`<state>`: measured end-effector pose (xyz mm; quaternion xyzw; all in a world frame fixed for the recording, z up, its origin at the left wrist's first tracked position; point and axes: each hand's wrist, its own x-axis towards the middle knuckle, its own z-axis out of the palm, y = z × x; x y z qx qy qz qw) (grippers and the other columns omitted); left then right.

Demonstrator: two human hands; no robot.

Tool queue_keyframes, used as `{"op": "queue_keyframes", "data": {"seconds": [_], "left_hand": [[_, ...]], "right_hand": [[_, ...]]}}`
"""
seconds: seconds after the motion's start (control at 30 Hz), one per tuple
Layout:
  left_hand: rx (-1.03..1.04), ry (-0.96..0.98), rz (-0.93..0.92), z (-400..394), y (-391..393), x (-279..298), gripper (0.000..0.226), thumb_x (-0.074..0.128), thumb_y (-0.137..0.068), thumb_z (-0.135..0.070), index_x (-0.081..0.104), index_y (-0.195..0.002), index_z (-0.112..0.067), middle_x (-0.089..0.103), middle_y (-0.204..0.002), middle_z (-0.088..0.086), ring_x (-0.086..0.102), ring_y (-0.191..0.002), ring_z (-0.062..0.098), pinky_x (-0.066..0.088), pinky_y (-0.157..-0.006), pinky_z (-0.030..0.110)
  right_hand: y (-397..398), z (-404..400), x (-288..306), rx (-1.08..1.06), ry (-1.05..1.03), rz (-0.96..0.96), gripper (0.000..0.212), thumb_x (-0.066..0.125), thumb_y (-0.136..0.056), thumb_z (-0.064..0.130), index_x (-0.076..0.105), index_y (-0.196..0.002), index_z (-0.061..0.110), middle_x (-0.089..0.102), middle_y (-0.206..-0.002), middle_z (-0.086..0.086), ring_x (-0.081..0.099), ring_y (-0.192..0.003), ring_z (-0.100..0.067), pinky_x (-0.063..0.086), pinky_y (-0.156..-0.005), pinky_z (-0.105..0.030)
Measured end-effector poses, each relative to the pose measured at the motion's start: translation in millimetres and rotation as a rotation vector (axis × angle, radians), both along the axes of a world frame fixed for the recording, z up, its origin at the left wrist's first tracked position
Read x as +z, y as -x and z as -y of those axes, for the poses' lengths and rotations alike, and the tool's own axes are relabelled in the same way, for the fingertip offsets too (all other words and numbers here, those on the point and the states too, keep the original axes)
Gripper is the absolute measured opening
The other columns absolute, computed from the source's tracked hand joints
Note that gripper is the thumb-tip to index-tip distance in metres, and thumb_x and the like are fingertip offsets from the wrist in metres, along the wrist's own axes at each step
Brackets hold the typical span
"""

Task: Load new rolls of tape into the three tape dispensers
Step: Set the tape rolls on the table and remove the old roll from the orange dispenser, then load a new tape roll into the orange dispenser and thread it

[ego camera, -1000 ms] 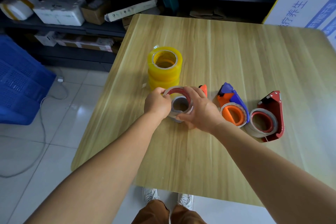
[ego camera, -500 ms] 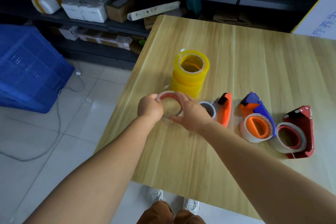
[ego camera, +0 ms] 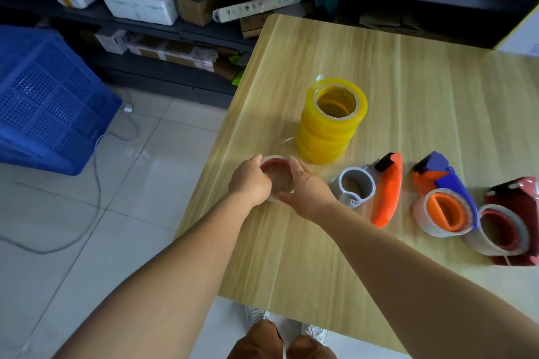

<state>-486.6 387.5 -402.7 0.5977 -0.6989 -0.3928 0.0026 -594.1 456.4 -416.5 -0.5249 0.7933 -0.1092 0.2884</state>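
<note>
Both hands are carrying the spent red-cored tape ring leftward, away from the orange plastic tape dispenser, toward the wooden tabletop edge. Left hand and right hand fingers are gripping it; loosening could be sending it floorward. Stacked yellow tape rolls are waiting behind.

Both hands grip a nearly spent tape roll with a red core near the wooden table's left edge: left hand, right hand. Behind stands a stack of yellow tape rolls; to the right lie three dispensers: orange, blue-orange, red
</note>
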Motion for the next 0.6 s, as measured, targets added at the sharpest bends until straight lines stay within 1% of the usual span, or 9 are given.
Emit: {"op": "queue_keyframes", "data": {"seconds": [0.1,0.13,0.2,0.3,0.4,0.5,0.6], "left_hand": [[-0.027,0.029,-0.013,4.8,5.1,3.2,0.055,0.044,-0.097,-0.022,0.027,-0.149,-0.021,0.038,-0.151,0.003,0.043,-0.133,0.026,0.041,-0.106,0.041],[-0.031,0.042,-0.022,6.2,7.7,5.1,0.056,0.045,-0.097,-0.024,0.027,-0.15,-0.021,0.038,-0.151,0.004,0.042,-0.134,0.026,0.04,-0.107,0.041],[-0.03,0.059,-0.056,8.6,14.9,9.5,0.057,0.045,-0.097,-0.027,0.025,-0.15,-0.02,0.037,-0.152,0.004,0.041,-0.136,0.026,0.039,-0.108,0.041],[-0.047,0.088,-0.135,9.2,31.6,18.7,0.059,0.048,-0.096,-0.031,0.025,-0.15,-0.021,0.038,-0.151,0.003,0.04,-0.136,0.024,0.035,-0.108,0.039],[-0.091,0.125,-0.215,8.8,52.5,30.8,0.061,0.049,-0.096,-0.035,0.025,-0.15,-0.02,0.039,-0.151,0.004,0.04,-0.137,0.023,0.033,-0.11,0.036],[-0.152,0.168,-0.242,10.6,72.3,42.2,0.063,0.048,-0.096,-0.036,0.023,-0.151,-0.019,0.035,-0.153,0.005,0.037,-0.139,0.023,0.032,-0.111,0.035],[-0.183,0.191,-0.224,13.6,88.3,50.7,0.065,0.046,-0.096,-0.038,0.02,-0.152,-0.016,0.029,-0.156,0.007,0.031,-0.142,0.023,0.028,-0.112,0.034]], "right_hand": [[2.5,-3.8,8.8,-0.039,0.049,0.003,0.087,0.066,-0.086,0.037,0.013,-0.151,0.016,0.017,-0.159,0.0,0.04,-0.134,-0.024,0.041,-0.099,-0.035],[3.6,-5.1,14.0,-0.06,0.083,-0.002,0.086,0.065,-0.086,0.037,0.012,-0.151,0.016,0.016,-0.159,0.0,0.036,-0.136,-0.024,0.039,-0.101,-0.035],[7.3,-7.1,24.6,-0.112,0.176,-0.015,0.081,0.063,-0.088,0.037,0.017,-0.15,0.015,0.022,-0.156,-0.003,0.034,-0.137,-0.024,0.037,-0.103,-0.036],[17.3,-10.4,38.9,-0.204,0.326,-0.051,0.07,0.061,-0.089,0.037,0.028,-0.146,0.011,0.035,-0.144,-0.007,0.04,-0.129,-0.025,0.038,-0.099,-0.034],[33.0,-13.5,49.4,-0.28,0.439,-0.093,0.062,0.062,-0.088,0.028,0.036,-0.141,0.007,0.038,-0.138,-0.011,0.041,-0.126,-0.028,0.041,-0.099,-0.036],[51.7,-13.6,56.1,-0.357,0.453,-0.116,0.065,0.063,-0.087,0.027,0.034,-0.142,0.008,0.035,-0.141,-0.01,0.037,-0.13,-0.027,0.04,-0.1,-0.037],[68.6,-8.4,59.9,-0.411,0.437,-0.062,0.07,0.062,-0.089,0.028,0.027,-0.146,0.008,0.031,-0.145,-0.012,0.033,-0.134,-0.028,0.03,-0.107,-0.032]]}}
